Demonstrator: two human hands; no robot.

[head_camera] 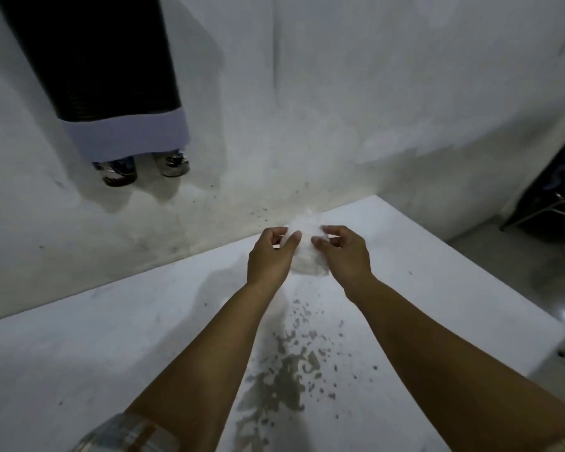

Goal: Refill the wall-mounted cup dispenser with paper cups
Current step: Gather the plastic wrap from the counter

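Both forearms extended | left hand [269, 256], right hand [343, 252] pinch blurry white plastic-wrapped cup stack [307, 252]

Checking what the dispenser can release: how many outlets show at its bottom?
2: both under the dispenser's pale base, the left outlet and the right outlet side by side. Any others may be hidden.

Both arms outstretched, left hand [269, 256] and right hand [343, 252] pinching, fingers curled
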